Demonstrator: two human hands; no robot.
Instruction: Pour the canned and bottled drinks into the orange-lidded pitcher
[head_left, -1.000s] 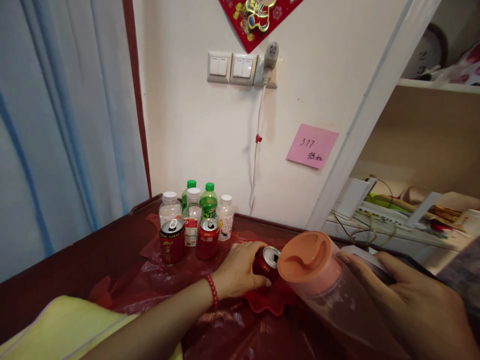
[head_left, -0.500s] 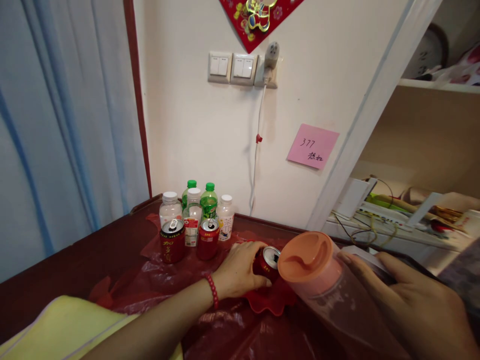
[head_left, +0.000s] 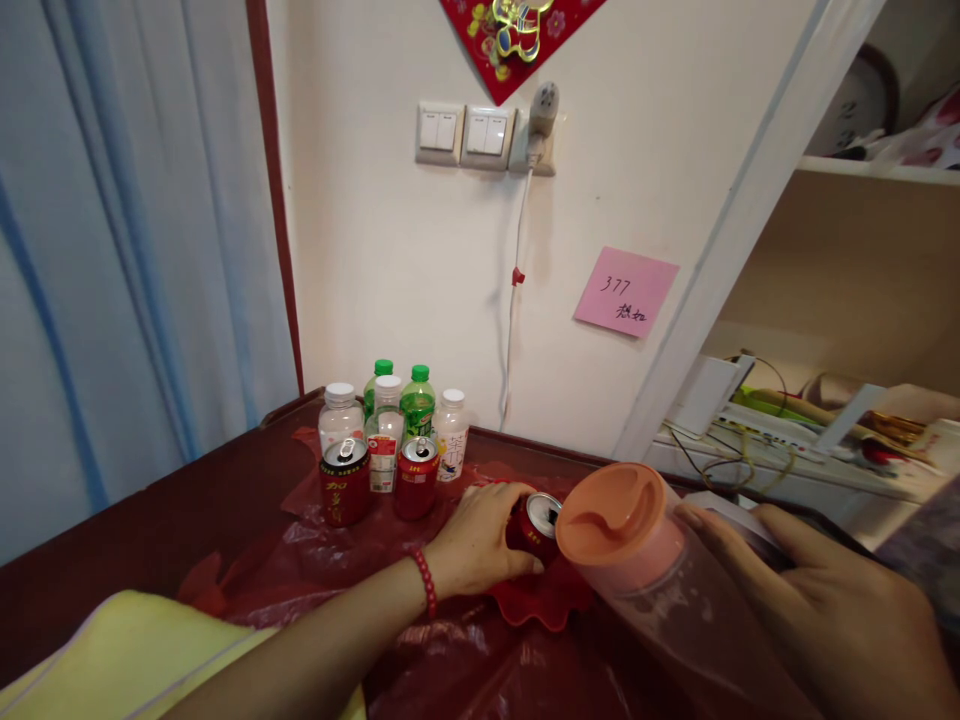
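Observation:
My left hand (head_left: 491, 535), with a red bead bracelet at the wrist, is wrapped around a red drink can (head_left: 537, 525) with an opened top. Under that can lies a red tray with a wavy rim (head_left: 536, 612). On the right, my right hand (head_left: 825, 610) grips a clear pitcher (head_left: 697, 620) with an orange lid (head_left: 613, 520); the pitcher leans toward the can, and its lower part runs out of view. Left of my left hand stand a dark red can (head_left: 345, 490) and another red can (head_left: 417, 482), both upright.
Behind the cans stand several bottles, among them a white-capped bottle (head_left: 451, 435) and a green-capped bottle (head_left: 420, 405). Red plastic sheeting (head_left: 322, 560) covers part of the table. A yellow cloth (head_left: 127, 650) lies at front left. Shelves (head_left: 862, 470) with cables stand at right.

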